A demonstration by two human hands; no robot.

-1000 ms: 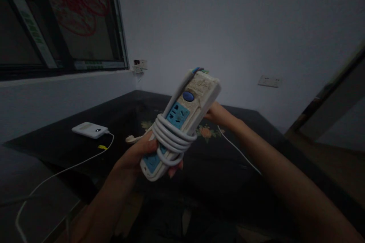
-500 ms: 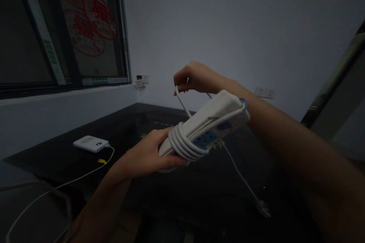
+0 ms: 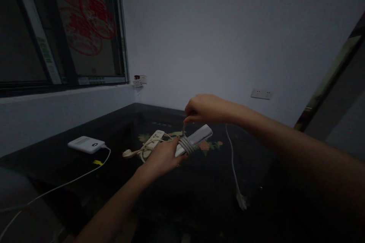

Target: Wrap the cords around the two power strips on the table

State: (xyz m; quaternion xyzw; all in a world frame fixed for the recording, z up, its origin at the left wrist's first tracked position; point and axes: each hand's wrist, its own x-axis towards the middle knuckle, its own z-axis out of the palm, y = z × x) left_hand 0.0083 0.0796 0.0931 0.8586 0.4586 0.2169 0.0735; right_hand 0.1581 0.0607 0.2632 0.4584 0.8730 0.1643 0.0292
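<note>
- The left hand [image 3: 164, 156] grips the near end of a white power strip [image 3: 202, 135], thumb and fingers curled around it.
- That power strip is over the middle of the table [image 3: 199, 197], tilted with its far end up to the right; whether it touches the tabletop I cannot tell.
- Several turns of grey-white cord [image 3: 187, 146] wrap around it, just beside the left hand.
- The right hand [image 3: 204, 108] is above, fingers pinched together on a short rising stretch of the cord.
- Below the right forearm, a white length runs down to a plug [image 3: 242, 201] on the right.
- A second power strip [image 3: 157, 136] lies on the table just behind the left hand, its own loose wire around it and a round plug end [image 3: 128, 153] to the left.
- Further left lies a white power bank [image 3: 86, 144], a cable [image 3: 68, 183] in its end, with a yellow tag [image 3: 97, 162] near it.
- Beyond, a wall socket [image 3: 261, 93] sits on the wall.
</note>
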